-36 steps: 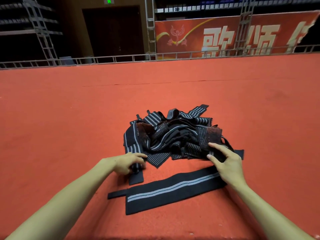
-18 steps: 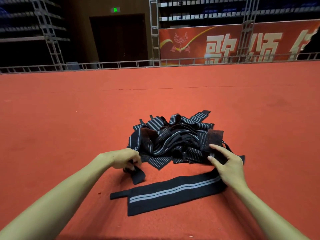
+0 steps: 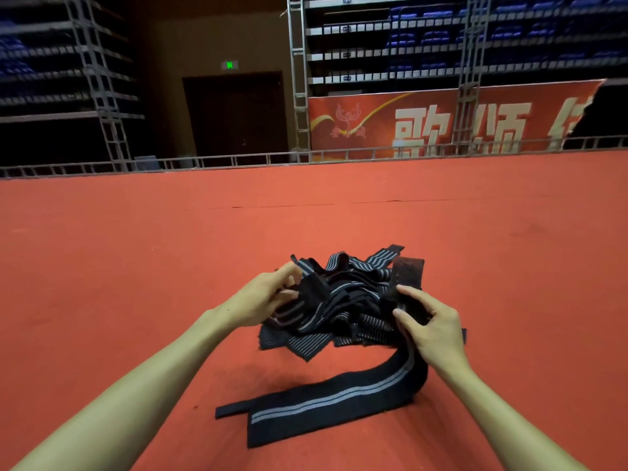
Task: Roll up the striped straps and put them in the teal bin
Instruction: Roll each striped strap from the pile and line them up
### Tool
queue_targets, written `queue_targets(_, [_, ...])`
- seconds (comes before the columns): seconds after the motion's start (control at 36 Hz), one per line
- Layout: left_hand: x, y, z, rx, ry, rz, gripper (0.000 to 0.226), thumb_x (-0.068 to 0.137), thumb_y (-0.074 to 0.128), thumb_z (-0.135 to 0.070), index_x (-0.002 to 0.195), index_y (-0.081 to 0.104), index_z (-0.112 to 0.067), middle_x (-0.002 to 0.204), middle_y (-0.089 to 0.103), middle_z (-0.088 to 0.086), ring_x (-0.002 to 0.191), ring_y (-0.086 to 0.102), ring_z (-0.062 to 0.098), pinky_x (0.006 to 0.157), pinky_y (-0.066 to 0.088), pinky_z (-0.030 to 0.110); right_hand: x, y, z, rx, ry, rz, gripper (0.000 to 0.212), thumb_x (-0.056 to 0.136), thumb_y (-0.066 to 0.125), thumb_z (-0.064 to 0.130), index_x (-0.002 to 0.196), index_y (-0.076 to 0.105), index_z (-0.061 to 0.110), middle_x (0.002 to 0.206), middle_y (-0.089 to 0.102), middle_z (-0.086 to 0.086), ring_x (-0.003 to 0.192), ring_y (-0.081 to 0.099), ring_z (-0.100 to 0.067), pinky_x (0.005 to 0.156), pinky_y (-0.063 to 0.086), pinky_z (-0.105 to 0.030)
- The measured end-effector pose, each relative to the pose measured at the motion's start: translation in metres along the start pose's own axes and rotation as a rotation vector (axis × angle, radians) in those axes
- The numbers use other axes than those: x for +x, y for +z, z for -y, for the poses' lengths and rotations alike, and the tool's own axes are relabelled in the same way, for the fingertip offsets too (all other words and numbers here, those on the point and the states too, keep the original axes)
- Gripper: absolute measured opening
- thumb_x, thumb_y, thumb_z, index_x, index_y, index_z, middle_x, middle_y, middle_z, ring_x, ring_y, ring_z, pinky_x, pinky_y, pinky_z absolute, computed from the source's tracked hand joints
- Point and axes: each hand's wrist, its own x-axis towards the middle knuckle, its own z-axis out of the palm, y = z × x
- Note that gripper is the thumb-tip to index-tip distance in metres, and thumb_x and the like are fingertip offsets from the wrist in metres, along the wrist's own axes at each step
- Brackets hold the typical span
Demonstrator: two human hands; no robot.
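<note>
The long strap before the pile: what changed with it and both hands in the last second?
The right hand raised the far end of the long strap, which it grips, so the strap now curves up off the carpet. The left hand rose from the carpet, lifting a second strap at the left of the pile. The long strap's near end stayed flat; the pile stayed put.

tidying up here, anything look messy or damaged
The striped straps lie in a tangled heap on the red carpet, none rolled; the left hand grips one. A long strap trails loose toward the camera, its far end in the right hand. The banner looks torn at its right edge.
</note>
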Motion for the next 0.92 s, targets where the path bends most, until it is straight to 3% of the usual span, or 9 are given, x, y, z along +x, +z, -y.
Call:
queue_targets(0.11, [0.010, -0.014, -0.035, -0.120, 0.033, -0.032, 0.015, 0.097, 0.055, -0.006, 0.106, 0.068, -0.007, 0.098, 0.067, 0.004, 0.079, 0.052, 0.010, 0.078, 0.040, 0.026, 0.014, -0.016, 0.015, 0.050, -0.010, -0.018, 0.047, 0.077, 0.079, 0.000, 0.106, 0.069, 0.036, 0.107, 0.071, 0.013, 0.101, 0.065, 0.006, 0.094, 0.047, -0.016])
queue_targets(0.22, [0.009, -0.021, -0.053, -0.258, 0.074, -0.087, 0.017, 0.097, 0.055, -0.001, 0.099, 0.067, -0.013, 0.091, 0.066, -0.012, 0.077, 0.059, 0.001, 0.075, 0.044, 0.016, 0.024, -0.018, 0.028, 0.088, -0.026, 0.011, 0.041, 0.078, 0.078, 0.000, 0.104, 0.070, 0.031, 0.105, 0.071, 0.016, 0.098, 0.062, 0.013, 0.090, 0.046, -0.012])
queue_targets(0.36, [0.025, -0.044, -0.075, -0.418, 0.120, -0.155, 0.035, 0.090, 0.064, 0.004, 0.112, 0.066, -0.023, 0.113, 0.066, -0.011, 0.097, 0.066, 0.020, 0.087, 0.054, 0.030, 0.050, -0.023, 0.052, 0.118, -0.066, 0.002, 0.043, 0.078, 0.079, 0.002, 0.099, 0.070, 0.038, 0.102, 0.070, 0.019, 0.099, 0.062, 0.012, 0.092, 0.044, -0.012])
queue_targets(0.47, [0.042, -0.072, -0.097, -0.468, 0.146, -0.254, 0.041, 0.089, 0.061, 0.011, 0.108, 0.064, -0.025, 0.110, 0.067, -0.004, 0.095, 0.067, 0.023, 0.080, 0.057, 0.038, 0.082, -0.034, 0.082, 0.211, -0.093, -0.005, 0.043, 0.078, 0.078, -0.002, 0.096, 0.072, 0.037, 0.099, 0.072, 0.019, 0.097, 0.068, 0.000, 0.094, 0.053, -0.029])
queue_targets(0.53, [0.052, -0.085, -0.104, -0.487, 0.164, -0.312, 0.042, 0.089, 0.062, 0.012, 0.106, 0.064, -0.027, 0.109, 0.067, -0.006, 0.096, 0.067, 0.012, 0.083, 0.055, 0.027, 0.098, -0.040, 0.096, 0.252, -0.100, -0.010, 0.042, 0.078, 0.077, -0.002, 0.097, 0.074, 0.036, 0.101, 0.074, 0.013, 0.100, 0.069, -0.009, 0.095, 0.053, -0.035])
queue_targets(0.58, [0.060, -0.098, -0.110, -0.504, 0.173, -0.361, 0.044, 0.087, 0.062, 0.013, 0.106, 0.064, -0.027, 0.110, 0.066, -0.008, 0.098, 0.065, 0.005, 0.090, 0.050, 0.021, 0.111, -0.045, 0.113, 0.311, -0.114, -0.019, 0.040, 0.079, 0.076, -0.005, 0.100, 0.074, 0.029, 0.099, 0.074, 0.009, 0.097, 0.070, -0.012, 0.090, 0.055, -0.030])
queue_targets(0.69, [0.070, -0.119, -0.116, -0.577, 0.151, -0.398, 0.041, 0.088, 0.059, 0.016, 0.109, 0.066, -0.018, 0.110, 0.066, -0.004, 0.100, 0.066, 0.008, 0.096, 0.052, 0.025, 0.129, -0.058, 0.148, 0.352, -0.166, 0.033, 0.040, 0.080, 0.070, -0.014, 0.109, 0.070, 0.013, 0.096, 0.071, 0.004, 0.079, 0.068, 0.007, 0.072, 0.050, -0.008])
queue_targets(0.81, [0.079, -0.133, -0.121, -0.546, 0.132, -0.465, 0.043, 0.086, 0.056, 0.019, 0.107, 0.066, -0.017, 0.109, 0.066, 0.008, 0.099, 0.063, 0.007, 0.095, 0.050, 0.021, 0.147, -0.069, 0.167, 0.287, -0.201, 0.055, 0.043, 0.079, 0.071, -0.013, 0.105, 0.072, 0.021, 0.103, 0.073, 0.004, 0.092, 0.068, 0.004, 0.081, 0.051, -0.012])
queue_targets(0.92, [0.090, -0.145, -0.129, -0.549, 0.104, -0.548, 0.044, 0.084, 0.052, 0.024, 0.107, 0.065, -0.012, 0.100, 0.064, 0.000, 0.089, 0.060, -0.008, 0.088, 0.048, 0.013, 0.161, -0.080, 0.183, 0.311, -0.207, 0.017, 0.043, 0.080, 0.070, -0.013, 0.106, 0.073, 0.020, 0.101, 0.072, 0.007, 0.098, 0.069, -0.006, 0.088, 0.053, -0.018])
